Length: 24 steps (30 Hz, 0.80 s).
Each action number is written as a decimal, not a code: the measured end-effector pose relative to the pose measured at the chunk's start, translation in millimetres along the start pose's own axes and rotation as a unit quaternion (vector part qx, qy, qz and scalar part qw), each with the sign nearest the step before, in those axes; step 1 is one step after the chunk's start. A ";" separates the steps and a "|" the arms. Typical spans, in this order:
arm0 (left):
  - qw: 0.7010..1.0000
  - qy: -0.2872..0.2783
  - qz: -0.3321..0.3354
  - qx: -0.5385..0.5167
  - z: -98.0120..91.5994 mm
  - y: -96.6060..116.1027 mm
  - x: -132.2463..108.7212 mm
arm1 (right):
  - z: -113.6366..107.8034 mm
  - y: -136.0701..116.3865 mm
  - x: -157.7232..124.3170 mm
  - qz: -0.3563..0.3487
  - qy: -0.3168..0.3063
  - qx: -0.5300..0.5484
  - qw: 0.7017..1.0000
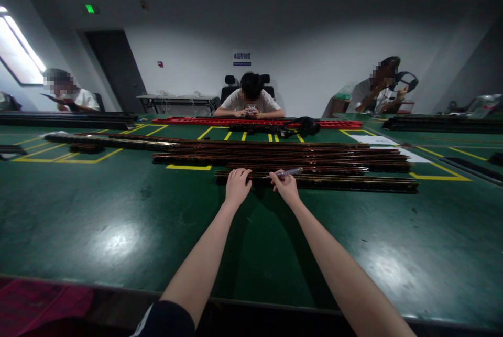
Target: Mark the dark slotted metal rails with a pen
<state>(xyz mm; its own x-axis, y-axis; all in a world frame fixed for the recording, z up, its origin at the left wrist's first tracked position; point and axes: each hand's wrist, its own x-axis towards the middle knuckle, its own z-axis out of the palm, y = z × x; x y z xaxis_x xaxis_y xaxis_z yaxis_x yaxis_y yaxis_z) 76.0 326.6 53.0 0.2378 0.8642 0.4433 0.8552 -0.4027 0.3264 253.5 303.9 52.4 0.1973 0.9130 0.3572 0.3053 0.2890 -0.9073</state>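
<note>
In the head view, my left hand [238, 186] is bent over the nearest long dark strip [353, 182], its fingers curled on the strip's far side. Between the thumb and fingers of my right hand [286, 188] is a slim pen-like tool [291, 172] with a pale translucent handle. Its thin tip points left, towards the strip just right of my left hand. Whether the tip touches the strip I cannot tell. Behind it lies a bundle of several similar dark strips [275, 156] with coppery edges, parallel to the near one.
The green table [118, 200] carries yellow tape outlines, white papers [412, 155] and a red slotted rail [338, 124]. A coiled black cable [308, 126] lies near the rail. More dark strips [58, 119] lie at the far left. One person [251, 98] sits opposite, others farther off at both sides.
</note>
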 end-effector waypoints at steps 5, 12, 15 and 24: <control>0.999 0.017 0.025 0.019 2.5 -1.0 -0.1 | 0.6 1.3 0.2 0.004 -0.004 0.008 1.000; 0.999 -0.005 0.026 0.046 0.5 4.1 -0.5 | 0.7 4.0 0.7 0.000 -0.005 -0.002 1.000; 0.999 -0.003 0.027 0.047 -0.9 5.8 -0.5 | 0.8 4.6 1.0 0.000 -0.005 -0.008 1.000; 0.998 0.002 0.022 0.051 -4.3 10.5 -1.5 | 0.9 7.2 1.8 -0.029 -0.002 0.003 1.000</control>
<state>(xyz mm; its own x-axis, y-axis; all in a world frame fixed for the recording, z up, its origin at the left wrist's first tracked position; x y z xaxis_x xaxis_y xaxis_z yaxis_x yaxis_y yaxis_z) 82.6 319.9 59.3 0.2744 0.8446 0.4597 0.8861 -0.4078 0.2203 255.2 307.9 46.3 0.1756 0.8960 0.4079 0.3096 0.3430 -0.8868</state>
